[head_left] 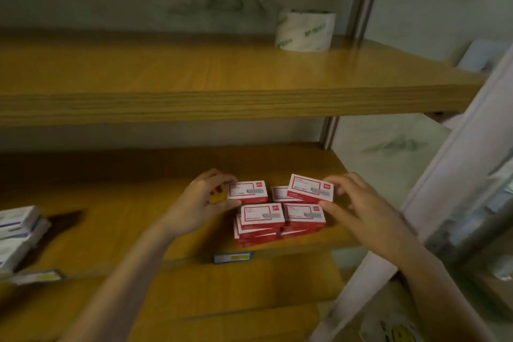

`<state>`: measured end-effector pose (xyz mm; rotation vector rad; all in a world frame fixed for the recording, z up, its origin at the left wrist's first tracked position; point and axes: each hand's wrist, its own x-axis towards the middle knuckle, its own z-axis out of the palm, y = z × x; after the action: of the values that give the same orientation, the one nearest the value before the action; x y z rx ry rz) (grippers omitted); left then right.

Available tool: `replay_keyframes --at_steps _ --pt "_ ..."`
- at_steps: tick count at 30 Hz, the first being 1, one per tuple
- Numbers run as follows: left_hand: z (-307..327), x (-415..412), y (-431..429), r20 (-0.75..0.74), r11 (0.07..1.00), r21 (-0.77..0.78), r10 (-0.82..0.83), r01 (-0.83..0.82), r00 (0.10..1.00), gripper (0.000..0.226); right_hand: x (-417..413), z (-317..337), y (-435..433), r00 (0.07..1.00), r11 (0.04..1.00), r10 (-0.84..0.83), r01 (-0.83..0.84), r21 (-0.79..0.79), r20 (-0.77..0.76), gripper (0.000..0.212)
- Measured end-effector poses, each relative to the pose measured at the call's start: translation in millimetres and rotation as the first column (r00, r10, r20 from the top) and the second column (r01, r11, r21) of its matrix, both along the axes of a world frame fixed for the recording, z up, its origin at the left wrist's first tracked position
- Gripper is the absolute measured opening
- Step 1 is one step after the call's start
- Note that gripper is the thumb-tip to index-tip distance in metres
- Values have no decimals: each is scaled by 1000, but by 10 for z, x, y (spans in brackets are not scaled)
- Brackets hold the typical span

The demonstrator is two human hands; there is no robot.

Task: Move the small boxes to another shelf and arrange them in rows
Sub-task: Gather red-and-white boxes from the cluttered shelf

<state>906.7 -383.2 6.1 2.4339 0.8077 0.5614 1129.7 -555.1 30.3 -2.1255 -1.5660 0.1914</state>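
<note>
L hand (204, 203) pinches a red-and-white small box (247, 191) by its left end, thumb on near edge, fingers curled over far edge; yellow thing (218, 198) in palm, can't tell what. R hand (358, 203) pinches a tilted box (311, 187) by its right end, thumb below, just above the stacks (261, 221) on the lower shelf (111, 216). Box print too blurred to read; blue & yellow shelf-edge label (233, 257) likewise.

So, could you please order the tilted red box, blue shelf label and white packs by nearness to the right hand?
1. tilted red box, pinched by the right hand
2. blue shelf label, on the shelf edge, lower left
3. white packs, far left
</note>
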Motion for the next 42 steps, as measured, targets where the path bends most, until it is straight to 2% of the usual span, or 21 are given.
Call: replay_keyframes --at_steps 11,14,18,24,28,33,37,42 --pt "-285 230 167 -205 999 -36 -4 -3 979 39 168 -78 329 997 995 75 -74 -68 9 45" --pt "-289 214 166 -211 998 -63 3 -17 978 42 179 -109 398 993 989 109 -104 -104 42 46" --pt "-198 158 106 -137 990 -112 69 -85 988 40 159 -147 468 985 980 150 -137 -145 81 45" --pt "-140 -74 22 -95 983 40 185 -182 978 33 132 -171 498 986 971 145 -125 -204 88 51" --pt "-74 -266 -100 -157 954 220 241 -204 958 48 56 -49 493 978 974 156 -129 -188 138 59" --pt "53 -651 -300 -187 891 343 376 -298 907 43 -326 240 605 923 943 330 -316 -103 196 50" --pt "191 -1114 -488 -187 835 391 483 -387 855 54 -816 395 757 845 868 494 -491 -68 206 44" --pt "294 -1862 -693 -201 735 421 647 -531 736 40 -1563 454 971 721 752 655 -653 -94 226 44"
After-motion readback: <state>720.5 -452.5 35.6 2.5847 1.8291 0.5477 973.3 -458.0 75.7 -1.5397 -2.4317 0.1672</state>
